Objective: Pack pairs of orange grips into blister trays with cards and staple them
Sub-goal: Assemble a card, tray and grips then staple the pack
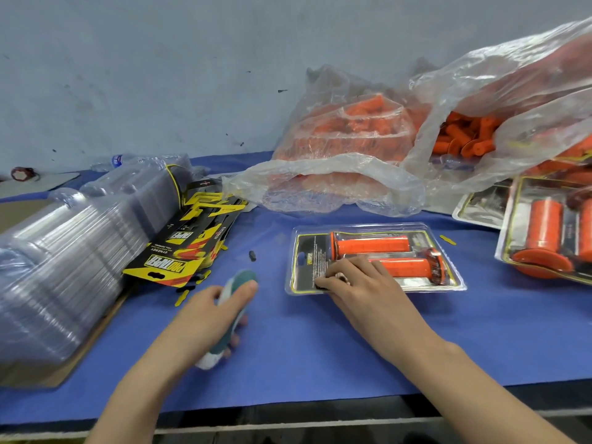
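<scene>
A clear blister tray (448, 283) lies in the middle of the blue table with a black card and two orange grips (373, 245) inside it. My right hand (358, 283) rests flat on the tray's left part, fingers spread over the card. My left hand (211, 312) is closed around a teal and white stapler (238, 282) that lies on the cloth left of the tray.
A long stack of empty clear trays (64, 261) lies at the left, with yellow and black cards (189, 248) beside it. Two plastic bags of loose orange grips (346, 136) stand at the back. Filled packs (544, 232) pile up at the right. The table's front edge (288, 408) is near.
</scene>
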Tool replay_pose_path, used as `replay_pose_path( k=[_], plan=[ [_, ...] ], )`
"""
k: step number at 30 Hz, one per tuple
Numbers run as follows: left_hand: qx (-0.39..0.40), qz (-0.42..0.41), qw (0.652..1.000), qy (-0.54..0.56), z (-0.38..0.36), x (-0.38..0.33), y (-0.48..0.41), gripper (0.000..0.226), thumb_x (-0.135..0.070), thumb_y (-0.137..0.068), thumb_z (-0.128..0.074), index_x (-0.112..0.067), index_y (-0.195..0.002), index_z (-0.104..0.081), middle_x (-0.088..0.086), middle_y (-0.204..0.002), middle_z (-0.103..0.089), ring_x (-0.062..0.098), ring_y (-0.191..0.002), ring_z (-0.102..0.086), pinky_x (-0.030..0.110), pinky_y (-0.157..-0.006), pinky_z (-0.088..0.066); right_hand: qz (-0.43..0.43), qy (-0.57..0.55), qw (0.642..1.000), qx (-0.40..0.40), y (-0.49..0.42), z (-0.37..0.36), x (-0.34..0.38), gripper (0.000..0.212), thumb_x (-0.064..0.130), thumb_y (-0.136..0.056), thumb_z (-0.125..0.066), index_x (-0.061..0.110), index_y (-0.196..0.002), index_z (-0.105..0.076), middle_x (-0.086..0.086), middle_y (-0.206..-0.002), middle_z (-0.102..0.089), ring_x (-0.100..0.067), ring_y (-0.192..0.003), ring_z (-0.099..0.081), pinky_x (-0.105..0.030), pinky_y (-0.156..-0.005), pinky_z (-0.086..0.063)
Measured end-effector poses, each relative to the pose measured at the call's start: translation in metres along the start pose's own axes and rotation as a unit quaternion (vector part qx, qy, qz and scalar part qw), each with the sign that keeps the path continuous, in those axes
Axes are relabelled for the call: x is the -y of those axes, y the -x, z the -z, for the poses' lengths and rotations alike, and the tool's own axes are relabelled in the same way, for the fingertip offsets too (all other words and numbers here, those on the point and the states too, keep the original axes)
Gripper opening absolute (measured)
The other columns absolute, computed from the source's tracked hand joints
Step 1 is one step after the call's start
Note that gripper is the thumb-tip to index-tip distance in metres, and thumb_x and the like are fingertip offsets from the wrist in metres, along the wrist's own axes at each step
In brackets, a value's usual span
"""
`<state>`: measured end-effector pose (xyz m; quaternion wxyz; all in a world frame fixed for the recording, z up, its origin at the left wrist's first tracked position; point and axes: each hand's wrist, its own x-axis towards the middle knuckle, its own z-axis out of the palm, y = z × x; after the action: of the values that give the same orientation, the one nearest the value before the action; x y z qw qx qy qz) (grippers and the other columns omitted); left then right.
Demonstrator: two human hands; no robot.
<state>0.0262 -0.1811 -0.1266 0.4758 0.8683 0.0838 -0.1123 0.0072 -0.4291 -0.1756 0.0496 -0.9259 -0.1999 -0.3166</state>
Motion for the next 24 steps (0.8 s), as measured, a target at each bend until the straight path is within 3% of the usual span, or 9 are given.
replay_pose_path(
  k=[3, 7, 8, 10, 12, 14, 16, 20, 24],
  plan=[
    [-0.212, -0.055, 0.951, -0.220, -0.002, 0.010, -0.014, 0.060, -0.067, -0.082, -0.056, -0.020, -0.117, -0.045, 0.004, -0.098, -0.061, 0.032, -0.092, -0.055, 0.038, -0.071, -0.043, 0.005, -0.024, 1.000, -0.017, -0.001, 0.004, 0.002, 0.021, 0.012, -0.084, -0.075, 0.024, -0.101, -0.071, 0.006, -0.101, -0.065, -0.023, -0.093, -0.061, -0.033, -0.075, -0.044],
    [-0.280, -0.077, 0.863, -0.413, -0.013, 0.012, -0.026, 0.065, -0.059, -0.088, -0.055, -0.017, -0.135, -0.038, 0.010, -0.129, -0.056, 0.033, -0.119, -0.050, 0.044, -0.085, -0.041, 0.047, -0.076, 0.996, -0.023, 0.000, 0.011, 0.008, 0.011, 0.019, -0.091, -0.067, 0.027, -0.098, -0.071, 0.012, -0.103, -0.065, -0.017, -0.096, -0.061, -0.033, -0.081, -0.045],
    [-0.306, -0.104, 0.847, -0.421, -0.014, 0.010, -0.029, 0.063, -0.054, -0.091, -0.055, -0.016, -0.138, -0.038, 0.011, -0.132, -0.053, 0.033, -0.122, -0.047, 0.046, -0.091, -0.040, 0.055, -0.089, 0.994, -0.021, 0.001, 0.013, 0.008, 0.010, 0.023, -0.094, -0.063, 0.028, -0.097, -0.070, 0.013, -0.103, -0.065, -0.014, -0.097, -0.060, -0.032, -0.083, -0.044],
    [-0.344, -0.205, 0.861, -0.313, -0.016, 0.003, -0.033, 0.050, -0.038, -0.096, -0.055, -0.013, -0.138, -0.047, 0.012, -0.130, -0.054, 0.033, -0.119, -0.047, 0.046, -0.096, -0.039, 0.058, -0.113, 0.992, -0.011, 0.004, 0.017, 0.008, 0.014, 0.028, -0.097, -0.055, 0.029, -0.095, -0.069, 0.017, -0.105, -0.064, -0.010, -0.100, -0.059, -0.030, -0.086, -0.042],
    [-0.299, -0.283, 0.904, -0.115, -0.022, -0.006, -0.034, 0.037, -0.028, -0.099, -0.053, -0.012, -0.131, -0.056, 0.008, -0.124, -0.059, 0.026, -0.113, -0.053, 0.041, -0.097, -0.043, 0.058, -0.140, 0.988, -0.005, 0.008, 0.020, 0.005, 0.011, 0.028, -0.097, -0.057, 0.029, -0.092, -0.066, 0.021, -0.107, -0.063, -0.008, -0.103, -0.058, -0.030, -0.090, -0.040],
    [-0.193, -0.277, 0.941, -0.018, -0.030, -0.013, -0.033, 0.032, -0.029, -0.100, -0.052, -0.016, -0.127, -0.060, 0.001, -0.117, -0.064, 0.014, -0.101, -0.059, 0.029, -0.088, -0.047, 0.055, -0.152, 0.987, -0.014, 0.014, 0.024, -0.001, 0.012, 0.028, -0.096, -0.057, 0.028, -0.088, -0.066, 0.024, -0.108, -0.063, -0.007, -0.108, -0.056, -0.027, -0.094, -0.037],
    [-0.110, -0.240, 0.965, -0.008, -0.036, -0.015, -0.031, 0.030, -0.030, -0.099, -0.054, -0.017, -0.125, -0.062, -0.003, -0.110, -0.068, 0.008, -0.093, -0.061, 0.023, -0.083, -0.045, 0.045, -0.138, 0.989, -0.027, 0.019, 0.029, -0.009, 0.016, 0.027, -0.094, -0.055, 0.027, -0.083, -0.066, 0.022, -0.111, -0.064, -0.009, -0.112, -0.053, -0.026, -0.093, -0.035],
    [0.020, -0.182, 0.983, -0.021, -0.042, -0.017, -0.027, 0.019, -0.023, -0.096, -0.059, -0.014, -0.111, -0.067, -0.004, -0.097, -0.068, 0.001, -0.071, -0.058, 0.016, -0.068, -0.046, -0.034, -0.094, 0.995, -0.025, 0.024, 0.038, -0.030, 0.029, 0.001, -0.075, -0.079, 0.027, -0.078, -0.068, 0.004, -0.122, -0.062, -0.018, -0.110, -0.051, -0.031, -0.086, -0.036],
    [0.106, -0.088, 0.987, 0.084, -0.052, -0.023, -0.016, 0.011, -0.008, -0.093, -0.056, -0.006, -0.085, -0.064, 0.007, -0.074, -0.061, 0.016, -0.056, -0.053, 0.023, -0.050, -0.047, -0.148, -0.145, 0.977, 0.040, 0.027, 0.038, -0.048, 0.056, -0.018, -0.081, -0.058, 0.034, -0.097, -0.072, 0.006, -0.133, -0.053, -0.017, -0.110, -0.056, -0.033, -0.079, -0.046]
  ],
)
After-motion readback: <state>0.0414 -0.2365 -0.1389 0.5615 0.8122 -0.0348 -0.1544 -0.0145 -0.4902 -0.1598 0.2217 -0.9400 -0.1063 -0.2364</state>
